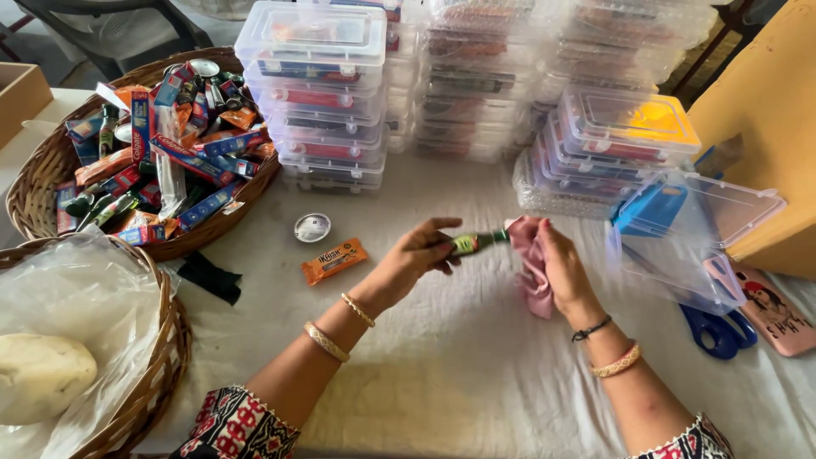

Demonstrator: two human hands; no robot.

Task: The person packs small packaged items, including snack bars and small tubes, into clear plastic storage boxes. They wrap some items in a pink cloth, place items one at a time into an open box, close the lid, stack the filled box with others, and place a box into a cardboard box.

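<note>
- Nearest the camera are two forearms in red-and-white patterned sleeves, each wrist ringed with pale beaded bangles, stretched over a white cloth-covered table (442, 365).
- The left hand (421, 251) is closed around a small green-labelled dark glass bottle (473, 242), pinching it between thumb and fingers and holding it level just above the table.
- The right hand (563, 270) is curled shut on a crumpled pink cloth (531, 268), pressed against the bottle's far end; the cloth hangs down below the palm.
- Near the left hand lie an orange foil sachet (334, 260) and a small round silver tin lid (312, 227), both flat on the table.
- A strip of black fabric (209, 278) lies left of the sachet.
- Further left, a woven wicker basket (34, 191) is heaped with small boxes, tubes and bottles.
- A second wicker basket (157, 357), lined with clear plastic, holds a pale rounded lump (41, 376).
- At the back stand stacks of clear plastic lidded boxes (319, 93).
- Right of the hands, an open clear plastic box (697, 238) sits beside blue-handled scissors (718, 331) and a pink phone case (775, 310).
</note>
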